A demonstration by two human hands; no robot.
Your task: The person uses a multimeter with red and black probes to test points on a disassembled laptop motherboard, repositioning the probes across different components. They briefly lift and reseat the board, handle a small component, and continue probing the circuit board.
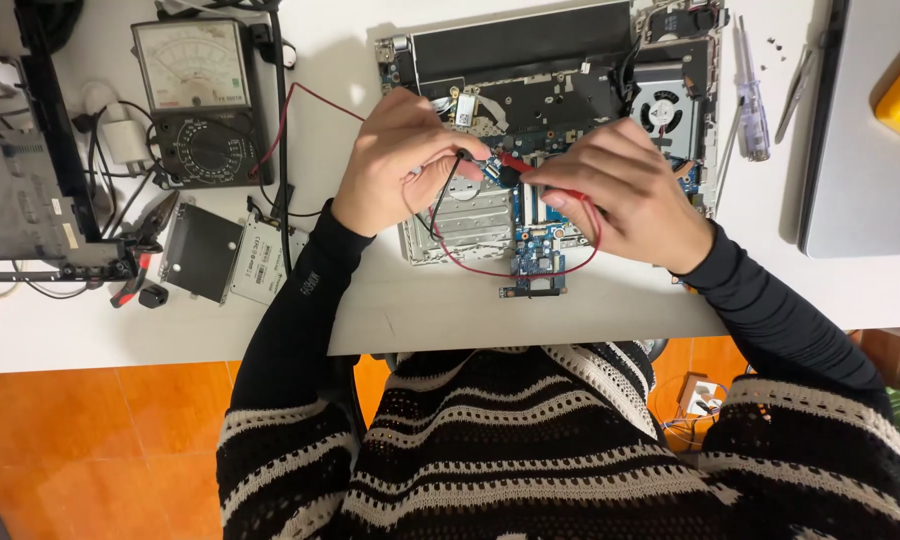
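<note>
Left hand (395,160) fingers pinch the black probe (458,160); right hand (625,190) fingers pinch the red probe (523,164), tips meeting over the opened laptop's circuit board (538,235) on the white tabletop (420,300). Probes likely light, stiff; grip the insulated shafts. Board looks fragile; leads limp, trailing to the analog meter (202,100).

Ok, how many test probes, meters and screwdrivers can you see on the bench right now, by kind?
Test probes: 2, black in the left hand, red in the right hand
Analog meter: 1
Screwdriver: 1
Total: 4
</note>
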